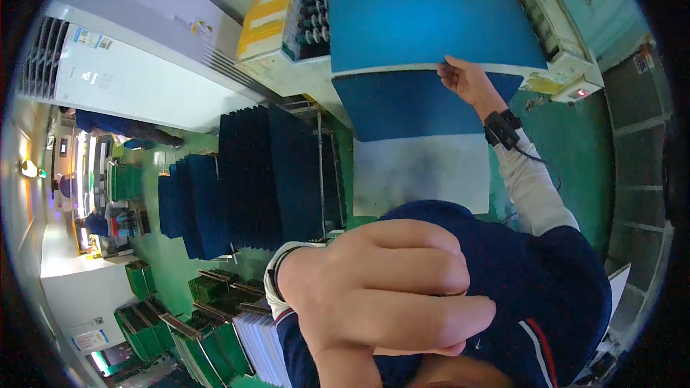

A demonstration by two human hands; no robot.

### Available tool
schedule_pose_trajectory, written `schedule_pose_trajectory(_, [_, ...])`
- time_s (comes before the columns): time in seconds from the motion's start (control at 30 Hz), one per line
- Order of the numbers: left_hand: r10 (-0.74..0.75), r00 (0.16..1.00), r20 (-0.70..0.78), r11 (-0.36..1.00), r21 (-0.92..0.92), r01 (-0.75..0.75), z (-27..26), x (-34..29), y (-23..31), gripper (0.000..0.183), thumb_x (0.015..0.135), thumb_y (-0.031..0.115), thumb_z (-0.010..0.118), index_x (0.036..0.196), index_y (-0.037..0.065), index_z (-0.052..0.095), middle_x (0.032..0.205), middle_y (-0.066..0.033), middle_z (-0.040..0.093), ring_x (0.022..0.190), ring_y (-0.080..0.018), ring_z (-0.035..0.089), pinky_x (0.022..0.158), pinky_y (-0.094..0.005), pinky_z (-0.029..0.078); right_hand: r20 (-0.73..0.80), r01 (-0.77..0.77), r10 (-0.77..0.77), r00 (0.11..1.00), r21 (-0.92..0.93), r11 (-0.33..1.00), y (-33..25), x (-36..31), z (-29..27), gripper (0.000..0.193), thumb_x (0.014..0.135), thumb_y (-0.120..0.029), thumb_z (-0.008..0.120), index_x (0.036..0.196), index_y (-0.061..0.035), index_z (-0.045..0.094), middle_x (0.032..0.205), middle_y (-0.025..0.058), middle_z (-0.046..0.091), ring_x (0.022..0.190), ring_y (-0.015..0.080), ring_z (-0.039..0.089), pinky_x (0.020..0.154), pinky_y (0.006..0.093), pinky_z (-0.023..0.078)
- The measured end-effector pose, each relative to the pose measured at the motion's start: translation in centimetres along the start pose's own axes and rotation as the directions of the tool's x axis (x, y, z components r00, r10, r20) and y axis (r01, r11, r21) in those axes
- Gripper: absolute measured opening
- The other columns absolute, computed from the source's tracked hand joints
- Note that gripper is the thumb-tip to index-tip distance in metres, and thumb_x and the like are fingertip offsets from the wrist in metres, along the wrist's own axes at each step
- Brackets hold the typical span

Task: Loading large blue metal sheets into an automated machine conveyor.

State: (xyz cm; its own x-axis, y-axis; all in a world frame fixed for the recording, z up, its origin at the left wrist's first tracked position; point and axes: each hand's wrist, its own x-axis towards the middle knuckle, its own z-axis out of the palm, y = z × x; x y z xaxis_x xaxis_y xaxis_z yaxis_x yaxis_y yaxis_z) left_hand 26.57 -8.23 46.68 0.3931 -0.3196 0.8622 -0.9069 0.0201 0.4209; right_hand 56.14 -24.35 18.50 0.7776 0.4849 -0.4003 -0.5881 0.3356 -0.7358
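Note:
A large bright blue panel (424, 14) lies on the roller conveyor, its pale near edge facing me. At that edge is my right hand (466, 83), its fingers closed on the panel's rim; a black device with a cable is strapped round the wrist. Below the edge shows a darker blue sheet (410, 111), with a whitish board (417, 172) nearer to my body. My left hand (381, 287) is raised very close to the camera, its fingers curled and pressed together. Whatever it holds, if anything, is hidden.
Spiked rollers (314, 18) line the conveyor's left side. Left of me, dark panels (248, 179) stand upright in a rack. Green racks (208, 345) and white panels (262, 345) are at lower left. A white cabinet (144, 79) stands at upper left, with a person (122, 127) beyond.

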Motion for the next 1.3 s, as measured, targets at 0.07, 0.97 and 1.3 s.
schedule_pose_trajectory(0.07, [-0.043,0.999,-0.011,0.999,0.022,0.043,0.3,-0.1,0.5,0.066,0.088,0.010,0.063,0.143,0.016,0.028,0.084,-0.0117,0.070,0.059,-0.0241,0.064,0.058,-0.0359,0.056,0.018,0.010,-0.007,1.000,-0.161,0.987,0.8,-0.4,0.8,0.022,0.086,-0.022,0.068,0.100,-0.0062,0.062,0.094,0.0064,0.066,0.083,0.0175,0.064,0.069,0.0322,0.053])
schedule_pose_trajectory(0.97, [-0.089,0.992,-0.093,0.994,-0.071,0.082,2.1,0.0,0.7,0.013,0.099,0.020,0.041,0.106,0.011,0.047,0.080,-0.0140,0.069,0.058,-0.0257,0.062,0.056,-0.0368,0.055,0.393,0.239,-0.560,0.730,-0.914,-0.329,5.1,-0.5,-2.2,0.038,0.077,-0.012,0.065,0.115,-0.0106,0.061,0.117,0.0118,0.058,0.110,0.0328,0.053,0.092,0.0444,0.045])
schedule_pose_trajectory(1.3, [0.218,0.973,-0.073,0.976,0.043,-0.216,2.7,-0.1,-0.8,0.036,0.090,0.009,0.059,0.122,0.022,0.047,0.084,-0.0148,0.068,0.058,-0.0229,0.059,0.052,-0.0335,0.050,0.392,0.215,-0.536,0.748,-0.906,-0.363,5.0,-0.3,-1.4,0.037,0.078,-0.010,0.065,0.114,-0.0096,0.061,0.115,0.0114,0.058,0.110,0.0326,0.053,0.090,0.0443,0.046])
